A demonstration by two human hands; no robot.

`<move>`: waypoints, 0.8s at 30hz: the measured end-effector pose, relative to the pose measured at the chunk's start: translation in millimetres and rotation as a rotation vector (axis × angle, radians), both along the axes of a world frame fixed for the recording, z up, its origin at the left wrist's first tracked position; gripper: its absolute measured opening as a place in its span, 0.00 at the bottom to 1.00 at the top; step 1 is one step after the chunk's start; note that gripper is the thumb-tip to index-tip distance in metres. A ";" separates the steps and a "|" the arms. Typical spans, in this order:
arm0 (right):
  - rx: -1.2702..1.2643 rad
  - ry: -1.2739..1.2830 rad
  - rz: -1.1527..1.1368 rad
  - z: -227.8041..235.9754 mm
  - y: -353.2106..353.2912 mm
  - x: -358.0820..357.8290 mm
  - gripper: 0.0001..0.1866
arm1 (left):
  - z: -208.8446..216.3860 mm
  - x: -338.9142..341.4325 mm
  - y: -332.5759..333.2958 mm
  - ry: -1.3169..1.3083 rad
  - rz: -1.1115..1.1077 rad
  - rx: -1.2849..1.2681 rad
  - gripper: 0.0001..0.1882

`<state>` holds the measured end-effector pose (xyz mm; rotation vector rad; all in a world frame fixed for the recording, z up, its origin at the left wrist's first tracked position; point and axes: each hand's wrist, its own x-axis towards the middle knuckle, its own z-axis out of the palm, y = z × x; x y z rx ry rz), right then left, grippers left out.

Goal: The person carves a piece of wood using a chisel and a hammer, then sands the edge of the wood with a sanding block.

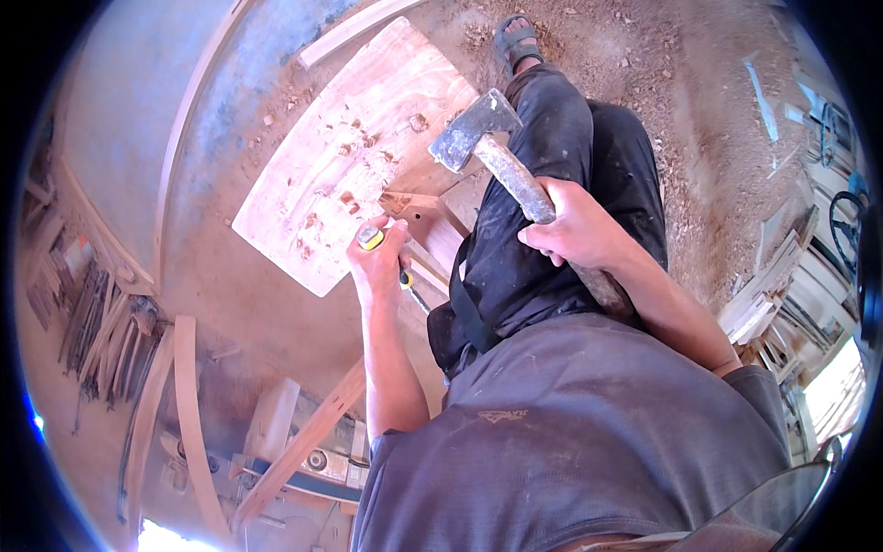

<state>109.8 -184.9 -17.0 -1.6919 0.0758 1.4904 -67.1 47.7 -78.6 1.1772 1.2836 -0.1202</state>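
Gripping the axe (508, 172) by its handle, the right hand (575, 225) curls its fingers around it, blade beyond them. The left hand (377, 262) clamps its fingers on a tool (371, 238), shaft behind them; beyond those fingers lies the board (386, 83), strewn with chips (369, 141).

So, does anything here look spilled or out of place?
Wood chips lie scattered over the board and floor, looking messy. Oddest is the yellow-handled tool in the left hand: its shaft points back toward the person, away from the board.
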 end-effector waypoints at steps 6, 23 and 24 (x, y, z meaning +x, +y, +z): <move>-0.011 0.049 0.025 2.5 6.5 8.8 0.17 | 9.2 25.9 17.9 -0.031 0.134 0.106 0.12; -0.018 -0.007 0.055 -3.4 0.2 0.5 0.12 | 92.6 54.4 65.5 -0.933 0.191 0.279 0.14; -0.015 -0.019 0.060 -2.4 0.3 -0.2 0.12 | 89.7 54.0 63.0 -0.917 0.210 0.278 0.13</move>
